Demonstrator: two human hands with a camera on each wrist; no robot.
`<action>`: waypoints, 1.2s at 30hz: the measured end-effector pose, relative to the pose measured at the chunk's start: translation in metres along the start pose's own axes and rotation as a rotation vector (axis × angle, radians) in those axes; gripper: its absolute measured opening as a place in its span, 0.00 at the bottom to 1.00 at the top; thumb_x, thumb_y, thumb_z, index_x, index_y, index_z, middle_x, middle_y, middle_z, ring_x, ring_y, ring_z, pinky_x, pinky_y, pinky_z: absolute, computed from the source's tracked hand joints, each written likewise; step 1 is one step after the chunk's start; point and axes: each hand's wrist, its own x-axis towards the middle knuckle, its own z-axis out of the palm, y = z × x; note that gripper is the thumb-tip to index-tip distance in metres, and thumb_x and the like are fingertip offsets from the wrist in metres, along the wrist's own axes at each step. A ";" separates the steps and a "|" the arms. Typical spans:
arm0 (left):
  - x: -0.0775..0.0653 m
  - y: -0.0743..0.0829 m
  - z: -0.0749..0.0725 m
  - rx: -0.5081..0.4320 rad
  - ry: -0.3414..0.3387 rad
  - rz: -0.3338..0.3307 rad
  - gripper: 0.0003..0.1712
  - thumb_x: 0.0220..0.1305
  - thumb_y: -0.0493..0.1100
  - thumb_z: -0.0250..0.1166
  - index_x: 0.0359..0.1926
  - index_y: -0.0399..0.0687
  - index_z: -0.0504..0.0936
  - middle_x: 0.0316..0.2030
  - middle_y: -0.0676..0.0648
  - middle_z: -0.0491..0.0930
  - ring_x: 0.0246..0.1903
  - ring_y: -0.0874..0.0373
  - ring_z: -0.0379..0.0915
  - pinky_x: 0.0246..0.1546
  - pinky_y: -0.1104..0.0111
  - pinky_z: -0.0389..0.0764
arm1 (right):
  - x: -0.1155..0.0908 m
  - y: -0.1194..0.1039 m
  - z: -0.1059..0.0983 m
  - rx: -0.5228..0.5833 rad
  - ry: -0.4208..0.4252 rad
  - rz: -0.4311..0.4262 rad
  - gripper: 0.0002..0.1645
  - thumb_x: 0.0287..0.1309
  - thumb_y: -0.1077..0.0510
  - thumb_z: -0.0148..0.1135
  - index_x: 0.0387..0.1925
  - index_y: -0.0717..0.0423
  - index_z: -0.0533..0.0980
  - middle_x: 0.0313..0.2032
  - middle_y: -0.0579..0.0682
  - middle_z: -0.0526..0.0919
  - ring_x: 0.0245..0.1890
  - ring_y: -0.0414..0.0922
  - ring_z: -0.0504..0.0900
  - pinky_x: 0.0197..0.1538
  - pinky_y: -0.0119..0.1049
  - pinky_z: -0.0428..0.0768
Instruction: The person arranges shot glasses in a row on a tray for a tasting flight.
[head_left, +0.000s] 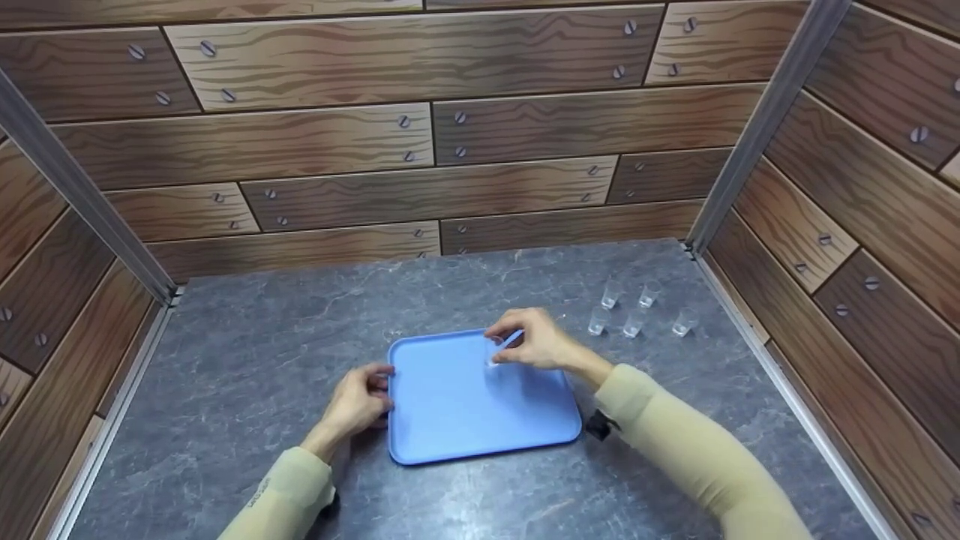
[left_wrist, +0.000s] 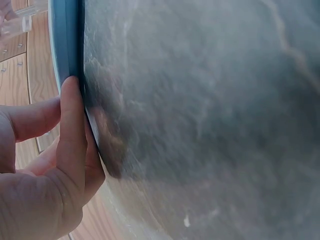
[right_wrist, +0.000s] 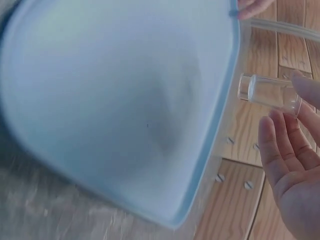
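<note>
A light blue tray (head_left: 450, 420) lies flat on the table, in the middle of the head view. At its left edge is the left hand (head_left: 356, 401), its bent fingers holding the rim; in the left wrist view a fingertip (left_wrist: 71, 85) presses against the rim's outer side. Over the tray's far right part, the right hand (head_left: 536, 341) pinches a small clear shot glass (head_left: 493, 352) between thumb and fingers. In the right wrist view this glass (right_wrist: 267, 91) shows its thick base toward the tray, with the rim by the fingers.
Several more clear shot glasses (head_left: 634, 322) stand grouped on the dark marbled table (head_left: 262, 337), to the right of the tray. Walls with a wood-plank print (head_left: 337, 142) enclose the table at the back and both sides, with metal posts at the corners.
</note>
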 end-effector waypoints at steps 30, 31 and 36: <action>0.000 0.003 -0.002 -0.001 -0.021 -0.034 0.36 0.61 0.20 0.67 0.71 0.39 0.83 0.52 0.36 0.83 0.44 0.50 0.85 0.32 0.57 0.97 | 0.085 -0.013 0.090 -0.056 -0.079 0.076 0.26 0.59 0.63 0.85 0.59 0.60 0.90 0.54 0.60 0.93 0.57 0.59 0.92 0.67 0.52 0.93; 0.000 0.002 -0.002 -0.001 -0.023 -0.035 0.36 0.61 0.21 0.67 0.71 0.39 0.83 0.52 0.36 0.83 0.44 0.50 0.85 0.33 0.57 0.97 | 0.087 -0.015 0.093 -0.059 -0.082 0.083 0.26 0.59 0.62 0.85 0.59 0.59 0.90 0.55 0.60 0.92 0.58 0.58 0.92 0.67 0.52 0.92; 0.000 0.001 -0.002 -0.008 -0.023 -0.036 0.36 0.61 0.20 0.67 0.71 0.38 0.83 0.51 0.37 0.83 0.43 0.50 0.85 0.32 0.57 0.97 | 0.093 -0.020 0.103 -0.071 -0.083 0.104 0.25 0.61 0.61 0.84 0.59 0.57 0.90 0.56 0.58 0.93 0.58 0.57 0.92 0.68 0.51 0.91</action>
